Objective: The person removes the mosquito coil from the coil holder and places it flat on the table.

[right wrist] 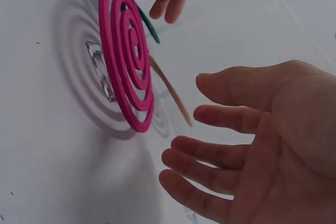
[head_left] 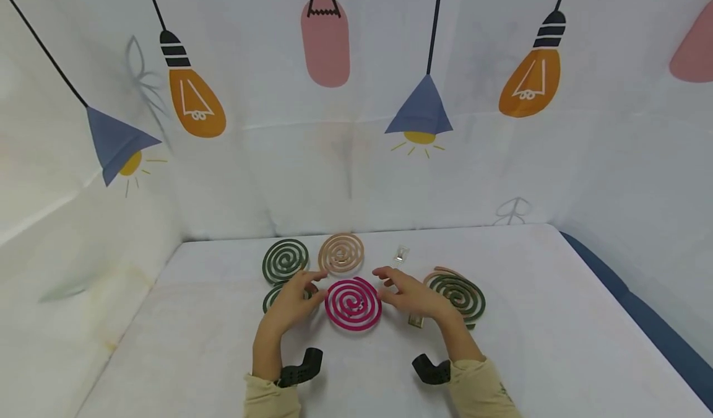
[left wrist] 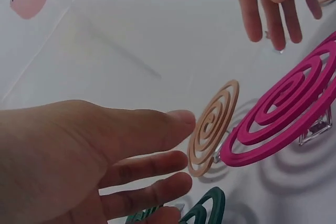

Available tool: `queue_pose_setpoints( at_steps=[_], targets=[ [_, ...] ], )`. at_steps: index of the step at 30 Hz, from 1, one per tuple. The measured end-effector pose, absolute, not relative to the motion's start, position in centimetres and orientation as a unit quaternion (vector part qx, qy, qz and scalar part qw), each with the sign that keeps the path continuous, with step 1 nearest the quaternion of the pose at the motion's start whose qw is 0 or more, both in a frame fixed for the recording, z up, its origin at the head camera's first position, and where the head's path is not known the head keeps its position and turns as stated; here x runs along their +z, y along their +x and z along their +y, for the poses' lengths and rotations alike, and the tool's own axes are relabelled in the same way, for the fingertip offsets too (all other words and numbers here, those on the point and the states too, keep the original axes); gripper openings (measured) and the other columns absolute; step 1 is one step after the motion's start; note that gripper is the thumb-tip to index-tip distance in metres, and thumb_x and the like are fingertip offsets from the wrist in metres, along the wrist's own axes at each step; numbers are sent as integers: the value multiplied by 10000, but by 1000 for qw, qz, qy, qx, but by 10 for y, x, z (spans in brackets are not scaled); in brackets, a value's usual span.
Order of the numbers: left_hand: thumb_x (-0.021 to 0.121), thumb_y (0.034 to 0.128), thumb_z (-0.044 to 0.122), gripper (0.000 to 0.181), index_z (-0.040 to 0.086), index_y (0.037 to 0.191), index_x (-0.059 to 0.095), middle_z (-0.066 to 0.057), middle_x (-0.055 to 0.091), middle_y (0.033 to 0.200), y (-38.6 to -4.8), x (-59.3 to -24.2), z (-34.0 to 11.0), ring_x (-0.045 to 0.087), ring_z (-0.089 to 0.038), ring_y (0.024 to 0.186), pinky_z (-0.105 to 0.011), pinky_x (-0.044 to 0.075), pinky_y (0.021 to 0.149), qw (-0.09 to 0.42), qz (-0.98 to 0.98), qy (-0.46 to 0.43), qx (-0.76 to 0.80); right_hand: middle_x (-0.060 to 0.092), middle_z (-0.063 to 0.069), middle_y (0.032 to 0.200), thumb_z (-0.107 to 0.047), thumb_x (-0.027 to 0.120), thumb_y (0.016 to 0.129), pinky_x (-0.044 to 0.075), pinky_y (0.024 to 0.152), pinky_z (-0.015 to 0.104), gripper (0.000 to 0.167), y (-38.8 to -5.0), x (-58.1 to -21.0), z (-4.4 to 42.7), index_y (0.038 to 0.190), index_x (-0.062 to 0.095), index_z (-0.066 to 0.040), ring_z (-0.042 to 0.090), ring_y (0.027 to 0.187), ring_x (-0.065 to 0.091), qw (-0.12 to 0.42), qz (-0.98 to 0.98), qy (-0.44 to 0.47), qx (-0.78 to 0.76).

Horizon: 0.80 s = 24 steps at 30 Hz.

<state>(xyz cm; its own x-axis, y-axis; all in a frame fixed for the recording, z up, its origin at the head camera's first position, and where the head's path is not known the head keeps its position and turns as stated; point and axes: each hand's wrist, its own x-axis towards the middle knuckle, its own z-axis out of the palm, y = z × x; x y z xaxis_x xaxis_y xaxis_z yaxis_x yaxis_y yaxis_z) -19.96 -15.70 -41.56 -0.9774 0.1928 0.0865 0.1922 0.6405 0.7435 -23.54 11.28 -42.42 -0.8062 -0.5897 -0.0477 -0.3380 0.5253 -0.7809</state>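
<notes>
A smooth magenta spiral point(head_left: 353, 304) is sitting raised above the flat white tabletop point(head_left: 195, 331), over a small, shiny, metal-looking frame point(right wrist: 100, 72). The left hand point(head_left: 295, 300) and right hand point(head_left: 414, 295) are hovering on either side of it, empty, their fingers standing apart and gently bending. A matte tan coil point(head_left: 341, 252) is lying just beyond, beside a dark green coil point(head_left: 285, 261); another green disc point(head_left: 457, 295) is overlapping a second tan ring point(head_left: 440, 269) near the right hand.
</notes>
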Motion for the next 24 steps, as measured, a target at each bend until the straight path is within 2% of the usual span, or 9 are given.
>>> queue_pose_setpoints(
  at_steps=[7,16,24],
  targets=[
    [669,862,126,376,35,1223,613,-138,596,1127,-197,-414,-159,530,-123,829,-224,440,649,24,907,94,409,484,183,1352,-243,526,952,461,953,486,495,-234,-425,107,1385,398,-39,327,1208,502,183,863,-257,-394],
    [682,849,164,396,24,1211,603,-123,572,980,-196,-410,-160,486,-120,760,-234,405,613,57,916,106,382,523,115,1271,-243,548,945,497,868,387,456,-233,-429,103,1352,452,-60,240,1115,547,193,872,-270,-360],
    [684,844,163,409,49,1227,599,-94,595,978,-197,-413,-160,493,-132,769,-253,420,598,80,917,104,377,523,121,1278,-239,546,945,501,854,381,464,-230,-427,102,1358,448,-50,238,1106,549,200,870,-275,-358]
  ],
)
